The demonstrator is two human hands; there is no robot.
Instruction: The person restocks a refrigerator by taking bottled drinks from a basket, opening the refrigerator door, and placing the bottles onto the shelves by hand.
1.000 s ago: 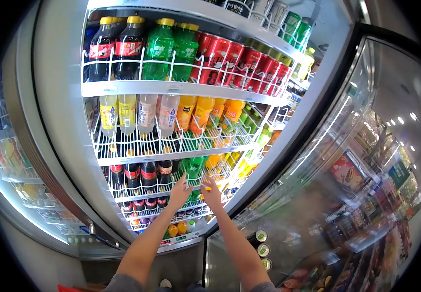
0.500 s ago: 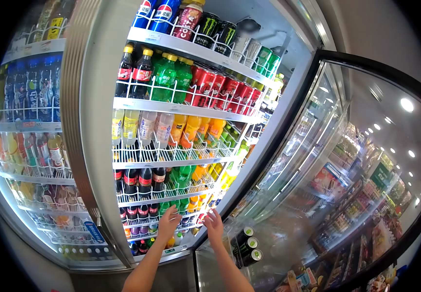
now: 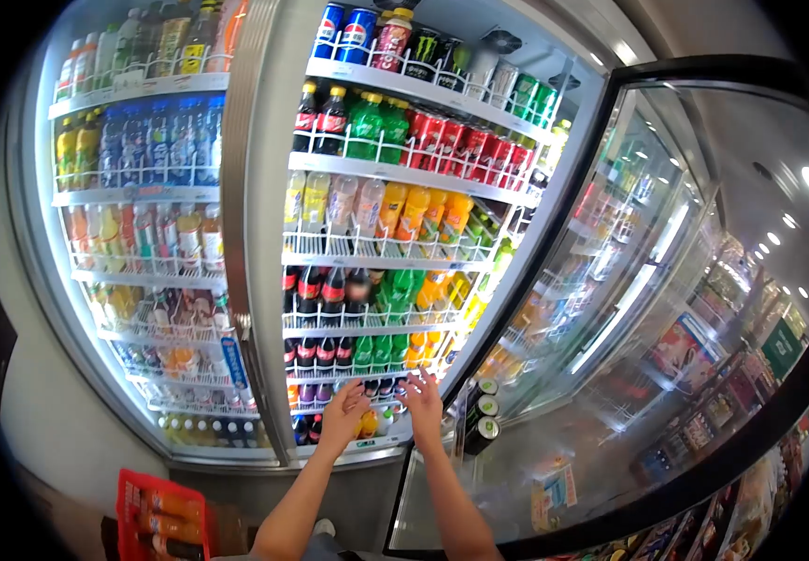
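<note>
Both my hands are raised before the lower shelves of an open drinks fridge (image 3: 381,332), holding nothing. My left hand (image 3: 343,418) is open, its fingers curved and apart, in front of the lowest rows of bottles. A short gap to its right, my right hand (image 3: 421,405) is open too, palm turned inward, near the fridge's right edge. Behind the hands stand cola bottles (image 3: 325,355), green soda bottles (image 3: 381,353) and orange drink bottles (image 3: 420,351). Neither hand appears to touch them. Several black cans (image 3: 484,413) stand to the right of my right hand.
The swung-out glass door (image 3: 629,402) fills the right side. A closed fridge section (image 3: 147,196) stands at left. On the floor at lower left is a red crate (image 3: 122,510) with orange bottles (image 3: 172,526). Upper shelves hold red cans (image 3: 460,148) and blue cans (image 3: 357,37).
The view has shifted, so the fridge sits farther right and the red crate now shows. My hands stay raised and apart, appearing slightly farther right, with nothing in them.
</note>
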